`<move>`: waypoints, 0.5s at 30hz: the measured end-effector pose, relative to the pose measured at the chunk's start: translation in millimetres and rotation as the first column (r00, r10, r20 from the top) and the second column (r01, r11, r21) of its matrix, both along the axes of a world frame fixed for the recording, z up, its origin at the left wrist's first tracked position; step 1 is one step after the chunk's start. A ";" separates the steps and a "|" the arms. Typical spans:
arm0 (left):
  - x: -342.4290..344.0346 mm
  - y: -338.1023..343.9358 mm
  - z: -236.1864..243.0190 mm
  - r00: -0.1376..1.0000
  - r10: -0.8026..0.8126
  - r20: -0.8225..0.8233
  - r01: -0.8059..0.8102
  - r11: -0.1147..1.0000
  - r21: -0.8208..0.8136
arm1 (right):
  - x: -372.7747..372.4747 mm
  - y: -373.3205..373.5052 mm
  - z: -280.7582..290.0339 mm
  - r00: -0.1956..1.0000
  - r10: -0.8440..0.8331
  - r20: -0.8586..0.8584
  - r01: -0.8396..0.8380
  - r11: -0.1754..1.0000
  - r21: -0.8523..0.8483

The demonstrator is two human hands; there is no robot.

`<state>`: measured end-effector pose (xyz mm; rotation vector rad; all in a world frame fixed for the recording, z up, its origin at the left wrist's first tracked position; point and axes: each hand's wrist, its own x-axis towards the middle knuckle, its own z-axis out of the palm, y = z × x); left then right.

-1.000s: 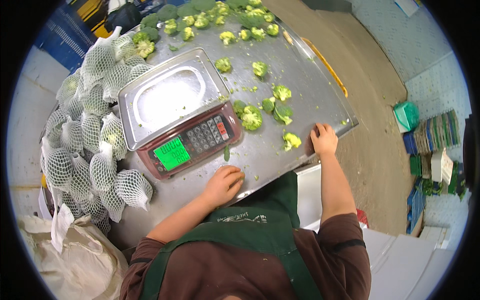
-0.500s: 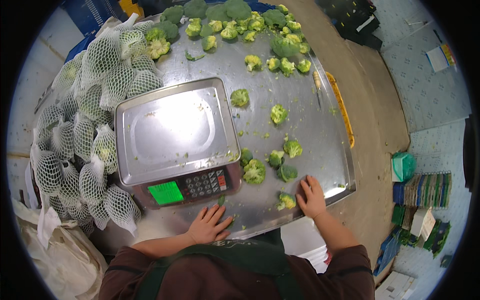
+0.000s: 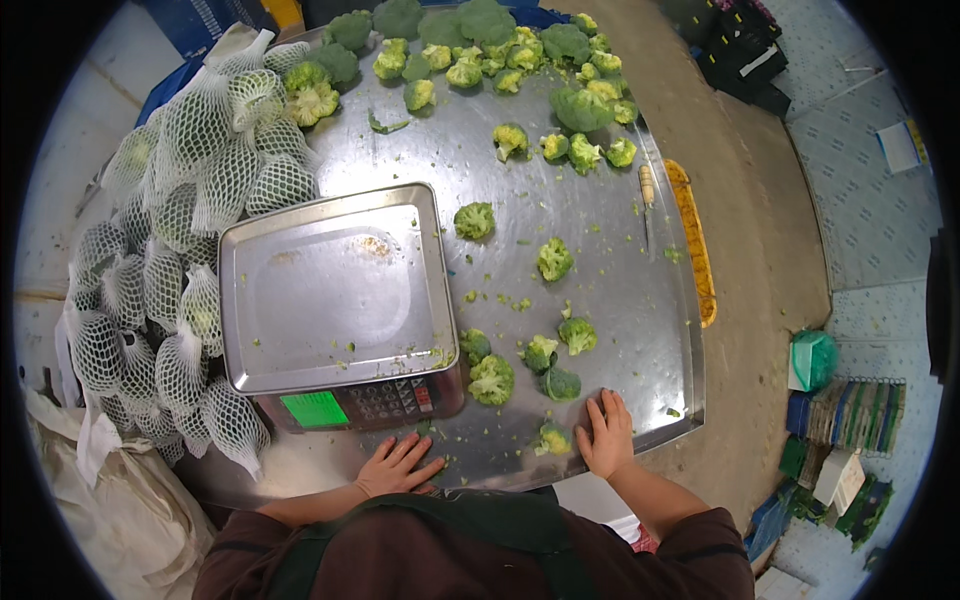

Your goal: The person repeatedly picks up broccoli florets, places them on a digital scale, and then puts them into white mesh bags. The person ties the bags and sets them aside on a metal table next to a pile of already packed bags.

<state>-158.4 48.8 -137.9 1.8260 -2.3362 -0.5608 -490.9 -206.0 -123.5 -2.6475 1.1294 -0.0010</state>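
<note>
My left hand [image 3: 398, 467] lies flat with fingers spread on the steel table [image 3: 600, 245], just in front of the scale's keypad. On the table's front right part my right hand [image 3: 607, 435] rests palm down, fingers stretched out. Beside it is a small yellowish broccoli floret [image 3: 552, 438]. Neither hand holds anything. The digital scale [image 3: 335, 290] has a bare steel pan with green crumbs and a lit green display [image 3: 314, 410]. Between scale and right hand sit several broccoli florets, among them a larger one [image 3: 491, 380], a dark green one [image 3: 559, 384] and another [image 3: 577, 336].
White net bags of broccoli [image 3: 185, 345] are piled along the left side. More broccoli [image 3: 580, 108] covers the table's far end. A wooden-handled knife [image 3: 647, 195] lies near the right edge, beside a yellow crate [image 3: 692, 245]. A pale sack [image 3: 110, 500] hangs at lower left.
The view has shifted slightly, so the table appears lower. Both hands stay flat on the table, in about the same places beside the scale and the small floret.
</note>
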 end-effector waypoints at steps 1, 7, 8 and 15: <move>0.0 -1.6 0.4 1.000 0.000 0.012 0.000 1.000 -0.009 | 0.1 -0.9 -1.1 1.000 0.005 -0.006 -0.005 1.000 -0.005; 0.6 -2.0 3.8 0.998 -0.002 0.069 0.001 1.000 0.012 | -3.9 2.4 -3.7 0.999 0.025 -0.033 -0.024 1.000 0.010; 0.9 -2.8 5.2 0.997 -0.005 0.077 0.004 1.000 0.016 | -4.5 1.1 -4.1 0.999 0.030 -0.035 -0.030 1.000 0.010; 2.6 0.0 -2.1 0.985 -0.049 0.163 0.048 0.999 0.012 | -4.2 0.3 -6.5 0.995 0.044 -0.087 -0.038 0.997 0.069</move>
